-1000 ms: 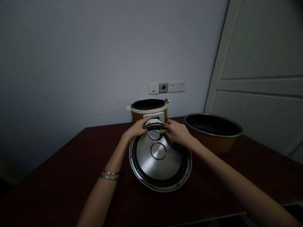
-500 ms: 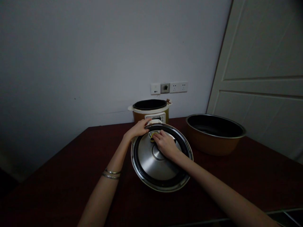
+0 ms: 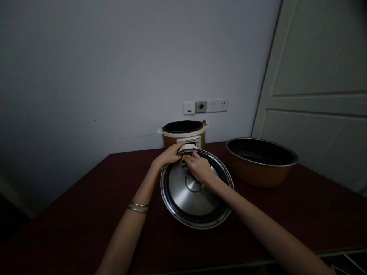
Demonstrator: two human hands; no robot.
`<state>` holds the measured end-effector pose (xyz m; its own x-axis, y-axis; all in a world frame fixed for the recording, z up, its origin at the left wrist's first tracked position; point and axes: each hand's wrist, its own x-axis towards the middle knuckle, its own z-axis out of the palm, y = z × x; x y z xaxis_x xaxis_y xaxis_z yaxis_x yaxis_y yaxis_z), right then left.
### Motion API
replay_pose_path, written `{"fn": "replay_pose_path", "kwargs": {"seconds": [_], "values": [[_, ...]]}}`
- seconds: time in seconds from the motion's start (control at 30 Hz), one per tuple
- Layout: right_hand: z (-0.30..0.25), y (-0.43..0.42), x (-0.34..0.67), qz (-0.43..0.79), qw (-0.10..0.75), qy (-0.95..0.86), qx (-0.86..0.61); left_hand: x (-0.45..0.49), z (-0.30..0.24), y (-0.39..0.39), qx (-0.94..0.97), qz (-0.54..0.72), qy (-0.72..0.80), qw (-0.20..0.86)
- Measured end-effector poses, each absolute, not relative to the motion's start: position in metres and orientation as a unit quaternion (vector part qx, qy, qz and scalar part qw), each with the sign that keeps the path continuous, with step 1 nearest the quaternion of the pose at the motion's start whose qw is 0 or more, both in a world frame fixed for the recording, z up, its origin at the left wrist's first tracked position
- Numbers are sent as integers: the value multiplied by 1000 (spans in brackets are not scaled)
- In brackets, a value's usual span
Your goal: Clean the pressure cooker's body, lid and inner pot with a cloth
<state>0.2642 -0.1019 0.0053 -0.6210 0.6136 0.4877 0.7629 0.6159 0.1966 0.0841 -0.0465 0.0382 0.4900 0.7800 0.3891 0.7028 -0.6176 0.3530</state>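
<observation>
A round metal cooker lid (image 3: 191,206) stands tilted on the table, its shiny inner side facing me and a black ring near its rim. My left hand (image 3: 169,154) grips the lid's upper left edge, thumb on the inner side. Pinched in my right hand (image 3: 200,168) is a small yellow and dark sponge (image 3: 183,160), pressed to the upper part of the lid's inner face. My fingers hide much of the sponge. Just behind the lid is an electric rice cooker (image 3: 184,133), its top uncovered, with a white rim and a control panel.
To the right sits a large oval pot (image 3: 260,173), orange-brown outside and dark inside. The dark red table (image 3: 86,198) meets a wall with sockets (image 3: 217,105) behind the cooker. A white panelled door (image 3: 318,95) stands at the right.
My right hand has slid the sponge slightly upward on the lid, nearer its top edge. My left hand keeps its hold, and the lid has barely shifted.
</observation>
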Motion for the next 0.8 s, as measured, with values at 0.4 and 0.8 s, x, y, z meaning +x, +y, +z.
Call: {"fn": "replay_pose_path", "kwargs": {"seconds": [0.4, 0.8], "values": [[-1, -110, 264, -189, 151, -892, -382, 84, 38, -48, 862, 247, 439, 55], [12, -102, 261, -190, 165, -887, -386, 86, 39, -49, 861, 252, 439, 41]]}}
